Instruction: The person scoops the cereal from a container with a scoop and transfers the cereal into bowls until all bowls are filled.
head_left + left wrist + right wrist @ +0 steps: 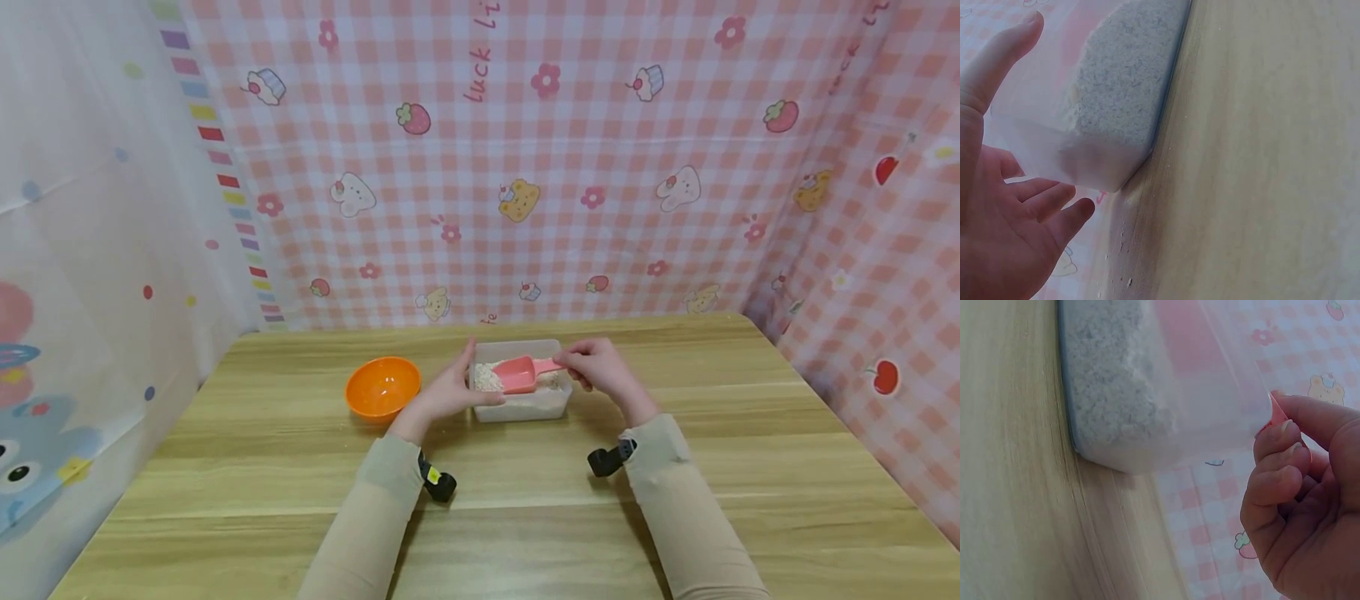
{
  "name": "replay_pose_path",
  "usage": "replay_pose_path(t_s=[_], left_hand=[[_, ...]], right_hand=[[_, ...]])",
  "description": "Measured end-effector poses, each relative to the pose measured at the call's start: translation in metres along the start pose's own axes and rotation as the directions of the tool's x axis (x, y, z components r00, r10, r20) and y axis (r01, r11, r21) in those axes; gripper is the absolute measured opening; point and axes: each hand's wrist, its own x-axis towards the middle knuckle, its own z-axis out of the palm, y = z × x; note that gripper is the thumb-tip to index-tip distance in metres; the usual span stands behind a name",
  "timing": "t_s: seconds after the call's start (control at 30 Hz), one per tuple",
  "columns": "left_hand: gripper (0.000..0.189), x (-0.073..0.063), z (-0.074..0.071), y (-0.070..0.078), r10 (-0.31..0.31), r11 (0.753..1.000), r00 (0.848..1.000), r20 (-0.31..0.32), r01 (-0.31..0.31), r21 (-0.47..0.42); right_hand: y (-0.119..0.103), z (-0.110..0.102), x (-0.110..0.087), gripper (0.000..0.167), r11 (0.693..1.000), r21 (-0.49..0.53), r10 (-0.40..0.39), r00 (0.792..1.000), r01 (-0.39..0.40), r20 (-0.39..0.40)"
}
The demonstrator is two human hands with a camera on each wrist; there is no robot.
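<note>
A translucent plastic container holds pale, flaky grain that looks like oats. In it lies a pink scoop, its bowl toward the left over the grain and its handle slanting up over the right rim. My right hand pinches the end of that handle between thumb and fingers, just outside the container. Around the container's left end is my left hand, its thumb along the front wall and its loosely straight fingers at the left end. The right wrist view shows the scoop dimly through the wall.
An orange bowl stands on the wooden table, left of the container and close to my left wrist. A few crumbs lie on the wood near the container. A pink checked cloth hangs behind the table.
</note>
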Motion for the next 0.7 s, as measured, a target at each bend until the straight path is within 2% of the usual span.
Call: replay_pose_path(t_s=[0.47, 0.7], left_hand=[[0.118, 0.001, 0.001, -0.001, -0.012, 1.000, 1.000, -0.001, 0.012, 0.004], [0.118, 0.002, 0.001, -0.002, -0.012, 1.000, 1.000, 0.001, 0.012, 0.002]], right_hand=[[-0.009, 0.011, -0.002, 0.022, 0.995, -0.090, -0.042, 0.999, 0.042, 0.000], [-0.010, 0.016, -0.002, 0.022, 0.987, -0.149, -0.068, 0.997, 0.063, -0.032]])
